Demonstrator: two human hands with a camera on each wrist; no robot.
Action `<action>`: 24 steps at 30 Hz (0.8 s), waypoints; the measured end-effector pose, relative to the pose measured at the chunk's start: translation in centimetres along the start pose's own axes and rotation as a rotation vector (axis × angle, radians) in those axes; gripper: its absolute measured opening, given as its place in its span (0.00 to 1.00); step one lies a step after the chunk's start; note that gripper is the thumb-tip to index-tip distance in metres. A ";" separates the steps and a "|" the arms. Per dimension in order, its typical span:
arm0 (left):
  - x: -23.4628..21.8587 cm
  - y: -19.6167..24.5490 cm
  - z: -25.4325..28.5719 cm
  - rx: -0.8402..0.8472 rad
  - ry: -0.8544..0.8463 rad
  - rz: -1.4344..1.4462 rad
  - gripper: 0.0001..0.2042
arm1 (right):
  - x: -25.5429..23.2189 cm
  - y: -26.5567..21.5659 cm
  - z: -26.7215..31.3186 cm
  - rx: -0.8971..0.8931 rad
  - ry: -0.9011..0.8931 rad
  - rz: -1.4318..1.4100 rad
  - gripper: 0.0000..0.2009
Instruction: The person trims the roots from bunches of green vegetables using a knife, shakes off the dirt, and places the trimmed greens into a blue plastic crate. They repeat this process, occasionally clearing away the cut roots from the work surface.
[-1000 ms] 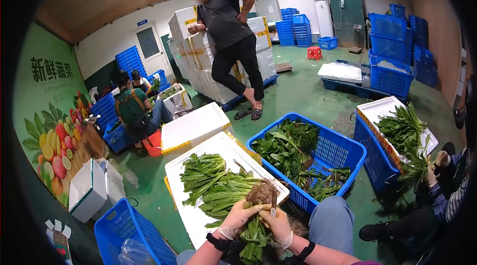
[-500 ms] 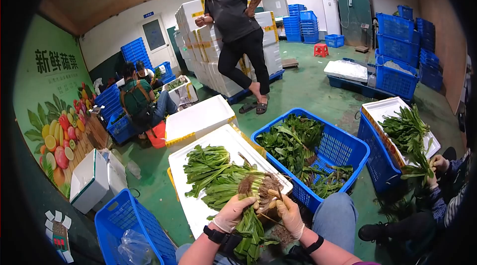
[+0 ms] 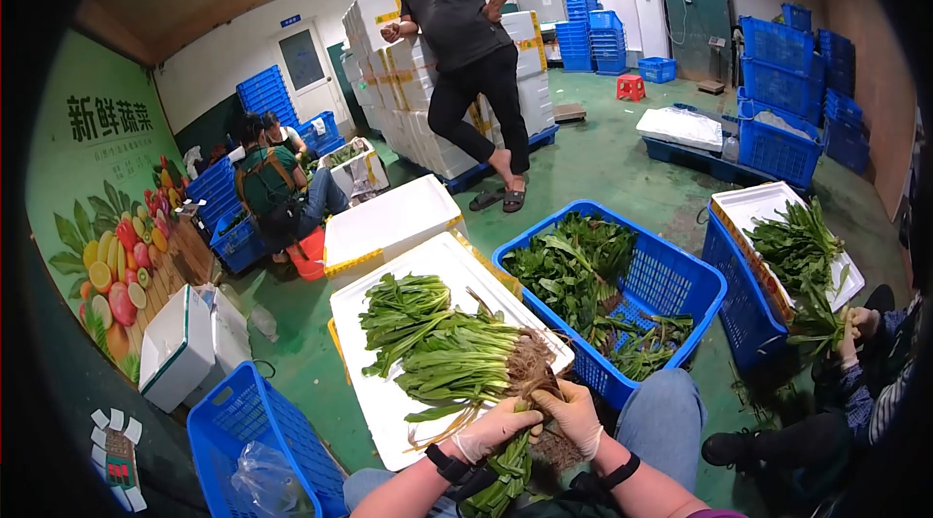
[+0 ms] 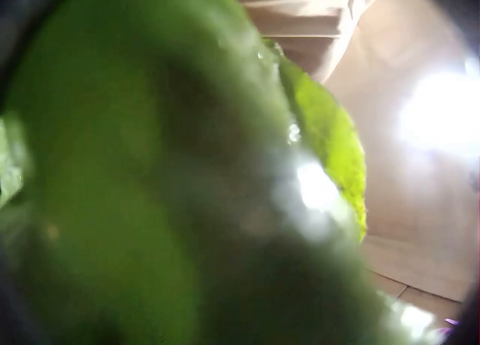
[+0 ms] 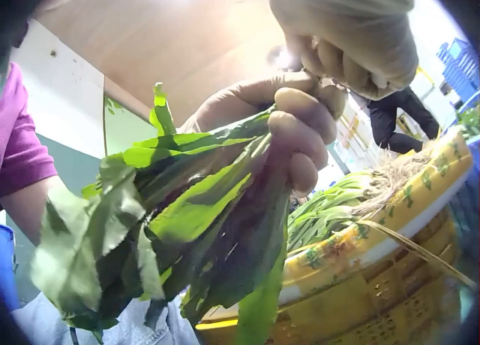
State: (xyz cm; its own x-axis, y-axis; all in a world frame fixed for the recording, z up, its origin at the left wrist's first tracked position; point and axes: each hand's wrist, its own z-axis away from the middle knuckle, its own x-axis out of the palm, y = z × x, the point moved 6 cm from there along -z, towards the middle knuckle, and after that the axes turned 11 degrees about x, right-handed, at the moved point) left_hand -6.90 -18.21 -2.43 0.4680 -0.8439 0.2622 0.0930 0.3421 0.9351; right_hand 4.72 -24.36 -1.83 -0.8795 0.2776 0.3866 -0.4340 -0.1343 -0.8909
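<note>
My gloved left hand (image 3: pixel 498 427) grips a bunch of long leafy greens (image 3: pixel 509 475) near its root end, leaves hanging towards my lap. Close against it, my gloved right hand (image 3: pixel 575 418) has its fingers curled at the stem base and pinches a thin brown strip (image 3: pixel 546 388), mostly covered by the fingers. The right wrist view shows the serrated leaves (image 5: pixel 202 225) fanning out below the left hand. Blurred leaf fills most of the left wrist view. Just beyond the hands, rooted bunches (image 3: pixel 452 362) lie on a white foam lid (image 3: pixel 374 421).
A blue crate (image 3: pixel 671 275) of loose greens stands right of the lid. At left is another blue crate (image 3: pixel 228 431) with a plastic bag. Another person's hands (image 3: pixel 855 328) hold greens at far right. A standing person (image 3: pixel 466 42) leans on stacked foam boxes (image 3: pixel 428 144).
My hands came apart slightly around the root end half a second ago and are now close together again. The head view has shifted a little.
</note>
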 end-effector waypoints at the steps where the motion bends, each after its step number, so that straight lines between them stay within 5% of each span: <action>1: 0.1 0.2 0.2 -0.022 -0.002 -0.012 0.07 | -0.1 0.0 0.1 0.008 0.004 -0.031 0.10; 6: 1.2 0.8 0.0 0.046 -0.079 0.077 0.08 | -0.6 -0.6 0.0 -0.091 0.096 -0.023 0.09; 17: 0.4 -0.5 0.1 -0.023 -0.092 0.215 0.09 | -0.7 0.6 -0.3 0.061 0.038 -0.075 0.09; 19: -0.3 -0.5 0.0 0.025 -0.063 0.230 0.08 | -0.8 -0.2 -0.5 -0.118 0.082 0.032 0.12; 21: -0.6 3.1 0.2 0.260 -0.100 -0.144 0.05 | -1.0 -0.3 -1.1 -0.299 0.033 0.156 0.24; 22: 0.2 5.6 1.3 0.846 -0.261 -0.726 0.08 | -0.6 -0.9 -0.2 -0.189 -0.030 0.067 0.27; 23: -1.1 4.1 0.8 0.240 -0.034 -0.127 0.09 | -1.2 -0.4 -0.8 -0.204 0.029 0.185 0.27; 24: -2.1 3.3 0.5 0.215 -0.016 0.113 0.07 | -1.0 -1.5 -0.2 -0.189 0.045 0.274 0.26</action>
State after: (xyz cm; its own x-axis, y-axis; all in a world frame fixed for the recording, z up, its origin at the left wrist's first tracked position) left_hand -8.01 -15.58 0.22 0.4509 -0.8124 0.3697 -0.1488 0.3400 0.9286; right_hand 6.33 -24.29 -0.90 -0.9471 0.2981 0.1191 -0.1345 -0.0319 -0.9904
